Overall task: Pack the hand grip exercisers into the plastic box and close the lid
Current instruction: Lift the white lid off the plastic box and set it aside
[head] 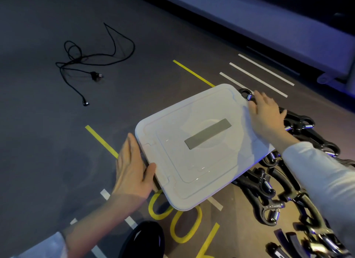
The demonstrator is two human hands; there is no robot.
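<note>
Dim bluish light falls on a grey carpeted floor marked with yellow and white tape strips and big yellow painted numerals, and everything for the job lies directly on it.

Between the two hands sits the pale white plastic lid, rounded at the corners, with a grey rectangular strip across its middle. It hides whatever is beneath, so the box itself cannot be made out, nor whether the lid is latched down or merely resting.

The left hand lies along the lid's left edge, fingers straight and extended beside the rim, thumb laid on the lid's top near its corner. The right hand rests at the lid's far right corner, fingers spread and relaxed; whether it presses the lid or merely touches it is unclear.

Just beyond and below the right hand and its pale sleeve, the black hand grip exercisers with silver coil springs are scattered in a loose heap on the floor, one poking out past the lid's far corner.

Judging from this, packing has hardly begun: many exercisers lie outside, so the lid probably must come off, the grips go in, then closing follows.

Well away from the left hand, a tangled black cable lies on the floor. A dark shoe tip shows near the left forearm.
</note>
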